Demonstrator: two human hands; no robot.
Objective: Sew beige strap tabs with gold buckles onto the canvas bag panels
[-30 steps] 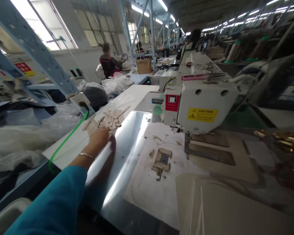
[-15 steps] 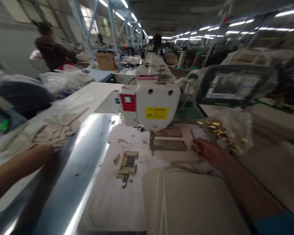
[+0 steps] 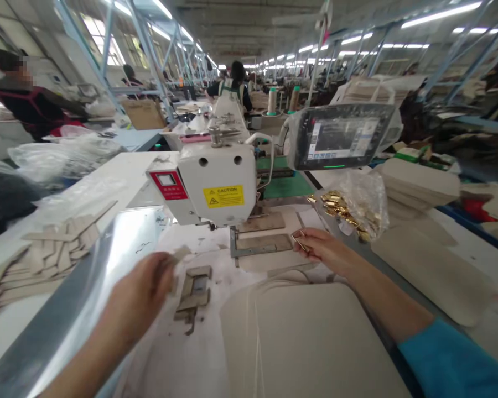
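Note:
My left hand (image 3: 143, 290) is closed on a small beige strip (image 3: 180, 254), held just left of a taped template (image 3: 195, 287) on the sewing table. My right hand (image 3: 321, 249) pinches a small gold metal piece (image 3: 299, 242) beside the machine's clamp frame (image 3: 260, 244). The white sewing machine (image 3: 216, 185) with a yellow caution label stands right behind both hands. A clear bag of gold metal pieces (image 3: 348, 207) lies just beyond my right hand.
A pile of beige strips (image 3: 45, 251) lies at the left. A stack of beige fabric panels (image 3: 311, 337) sits in front of me. A control screen (image 3: 342, 138) stands at the right. Other people work at benches farther back.
My left hand has left the strip pile and come to the middle with one strip. My right hand has drawn back slightly from the bag with a gold piece. My view swung right.

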